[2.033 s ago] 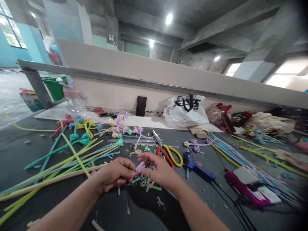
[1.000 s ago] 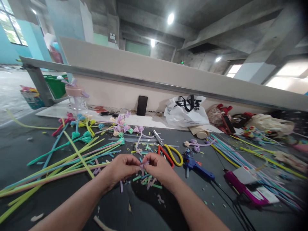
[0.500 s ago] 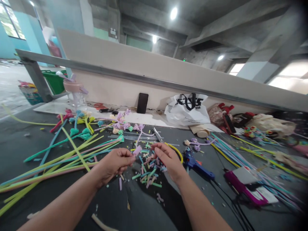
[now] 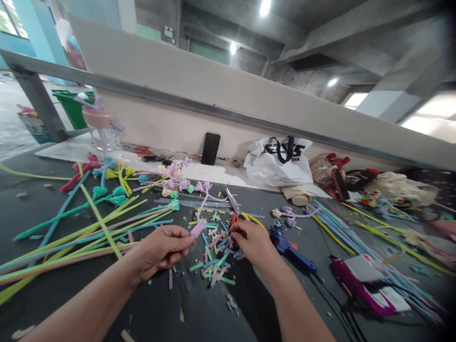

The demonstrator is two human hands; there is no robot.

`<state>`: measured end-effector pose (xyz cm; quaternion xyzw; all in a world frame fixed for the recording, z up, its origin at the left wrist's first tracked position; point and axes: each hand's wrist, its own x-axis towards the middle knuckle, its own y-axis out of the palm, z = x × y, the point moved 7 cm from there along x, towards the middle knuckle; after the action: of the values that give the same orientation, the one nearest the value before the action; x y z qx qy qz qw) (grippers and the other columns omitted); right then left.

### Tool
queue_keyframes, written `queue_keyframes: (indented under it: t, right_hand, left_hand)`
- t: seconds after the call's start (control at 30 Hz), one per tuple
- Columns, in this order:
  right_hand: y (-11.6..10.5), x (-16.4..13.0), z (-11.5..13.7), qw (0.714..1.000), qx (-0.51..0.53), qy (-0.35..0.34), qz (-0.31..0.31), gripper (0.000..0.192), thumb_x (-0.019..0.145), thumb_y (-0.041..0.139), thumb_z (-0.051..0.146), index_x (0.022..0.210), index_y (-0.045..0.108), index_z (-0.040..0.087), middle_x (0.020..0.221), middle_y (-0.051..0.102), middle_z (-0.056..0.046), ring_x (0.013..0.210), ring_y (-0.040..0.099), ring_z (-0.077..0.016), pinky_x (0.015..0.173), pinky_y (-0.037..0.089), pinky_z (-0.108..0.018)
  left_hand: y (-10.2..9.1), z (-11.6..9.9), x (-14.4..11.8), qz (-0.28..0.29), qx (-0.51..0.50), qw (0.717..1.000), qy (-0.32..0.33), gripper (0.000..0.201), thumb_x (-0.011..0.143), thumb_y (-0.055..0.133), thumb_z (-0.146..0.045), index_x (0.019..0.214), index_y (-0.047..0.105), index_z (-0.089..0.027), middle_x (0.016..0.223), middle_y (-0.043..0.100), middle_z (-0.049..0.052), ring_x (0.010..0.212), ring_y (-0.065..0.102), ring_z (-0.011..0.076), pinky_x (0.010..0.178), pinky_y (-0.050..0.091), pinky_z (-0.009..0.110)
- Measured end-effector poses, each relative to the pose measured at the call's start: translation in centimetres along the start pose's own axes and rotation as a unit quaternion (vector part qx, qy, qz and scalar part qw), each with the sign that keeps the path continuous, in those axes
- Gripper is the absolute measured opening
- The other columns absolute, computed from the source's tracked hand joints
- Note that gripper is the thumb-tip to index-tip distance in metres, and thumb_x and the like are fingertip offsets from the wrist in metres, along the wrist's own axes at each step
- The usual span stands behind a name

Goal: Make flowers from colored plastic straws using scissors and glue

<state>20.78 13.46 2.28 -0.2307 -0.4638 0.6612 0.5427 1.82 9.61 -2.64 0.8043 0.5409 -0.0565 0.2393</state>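
Through my left hand [image 4: 164, 247], fingers pinched, I hold the lilac piece [image 4: 198, 228] above the table [image 4: 153, 316]; my right hand [image 4: 253, 241], since parted from it, curls at cut bits [image 4: 217, 271], grip unclear. Two-handed work looks paused.

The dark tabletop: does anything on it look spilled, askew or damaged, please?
Yes, somewhat: short coloured pieces lie strewn on the dark tabletop, between the left hand and the right hand and nearer the camera, pointing every way, so they look spilled. Nothing looks clearly damaged.

Dark tabletop [image 4: 149, 308]: cut pieces [image 4: 215, 271], long strips [image 4: 101, 222], scissors [image 4: 234, 204].
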Motion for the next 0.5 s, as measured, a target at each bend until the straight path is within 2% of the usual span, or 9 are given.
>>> queue_keyframes:
  t: [0.13,0.3,0.4,0.5]
  right_hand:
    - [0.2,0.0,0.0,0.998,-0.048,-0.012,0.025,0.012,0.071,0.054,0.012,0.071,0.063,0.02,0.072,0.063,0.001,0.071,0.055,-0.0143,0.069,0.033,-0.027]
    - [0.4,-0.5,0.7,0.997,-0.051,-0.03,0.044,0.021,0.072,0.05,0.006,0.074,0.063,0.022,0.081,0.065,0.001,0.082,0.056,-0.0148,0.077,0.027,-0.031]
    - [1.0,-0.6,0.4,0.995,-0.071,-0.031,0.068,0.029,0.067,0.05,0.001,0.077,0.064,0.024,0.086,0.063,0.0,0.087,0.055,-0.0161,0.077,0.024,-0.032]
    - [1.1,-0.4,-0.1,0.993,-0.096,-0.013,0.072,0.026,0.062,0.051,-0.001,0.069,0.063,0.021,0.083,0.061,-0.001,0.086,0.053,-0.0183,0.075,0.024,-0.032]
  left_hand:
    - [0.2,0.1,0.0,0.002,-0.003,1.0,-0.01,0.025,0.067,0.066,-0.034,0.062,0.054,-0.013,0.048,0.051,-0.005,0.029,0.026,-0.0014,0.029,0.009,0.014]
    - [0.3,0.2,0.1,-0.004,0.018,1.0,-0.018,0.027,0.065,0.066,-0.037,0.061,0.053,-0.013,0.046,0.05,-0.007,0.028,0.027,-0.001,0.029,0.01,0.014]
    - [0.2,0.3,0.2,-0.002,0.021,1.0,-0.015,0.027,0.066,0.064,-0.038,0.063,0.054,-0.013,0.047,0.05,-0.007,0.028,0.025,-0.0013,0.029,0.009,0.014]
    - [0.0,0.4,0.3,-0.005,0.019,1.0,-0.014,0.026,0.066,0.064,-0.037,0.065,0.054,-0.013,0.049,0.051,-0.006,0.029,0.027,-0.0008,0.029,0.01,0.014]
